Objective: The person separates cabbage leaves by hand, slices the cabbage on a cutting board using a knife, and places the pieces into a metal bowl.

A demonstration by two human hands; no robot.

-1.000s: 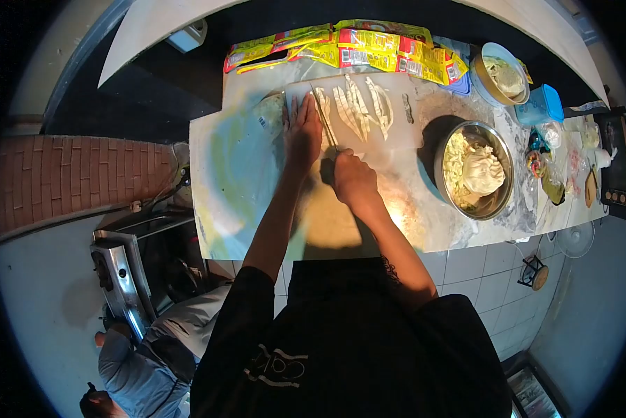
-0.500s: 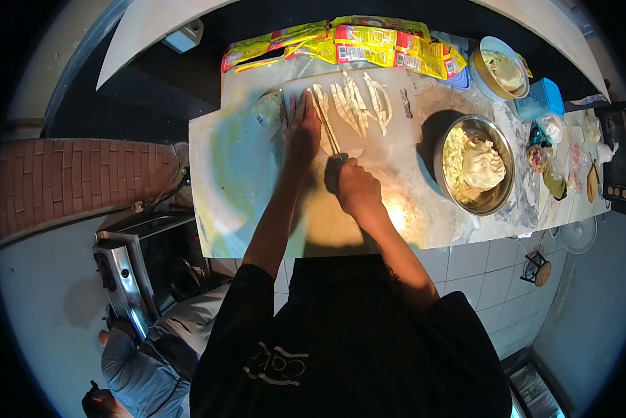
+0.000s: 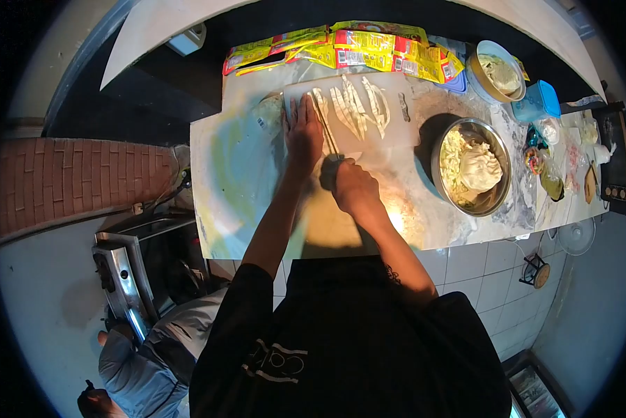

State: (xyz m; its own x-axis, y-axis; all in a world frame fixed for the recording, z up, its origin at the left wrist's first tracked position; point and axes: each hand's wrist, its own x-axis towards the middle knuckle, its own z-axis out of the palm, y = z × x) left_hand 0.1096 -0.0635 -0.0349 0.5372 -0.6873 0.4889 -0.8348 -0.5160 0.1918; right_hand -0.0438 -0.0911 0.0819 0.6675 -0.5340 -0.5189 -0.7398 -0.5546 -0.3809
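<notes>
My right hand is wrapped round the handle of a knife, whose blade points away from me over a white cutting board. My left hand lies flat at the board's left side, fingers stretched out, close beside the blade. What is under its palm is hidden. Pale cut strips lie on the board to the right of the knife, in several long slices. One narrow strip touches the blade's right side. A steel bowl with chopped pale pieces and a whitish lump stands to the right.
Yellow and red packets line the table's back. At the back right are another bowl and a blue-lidded container. Small bags lie farther right. A co-worker is at the lower left, near a metal stove.
My right hand has drawn slightly back toward me with the knife since the first frame. My left hand stays in nearly the same place on the board.
</notes>
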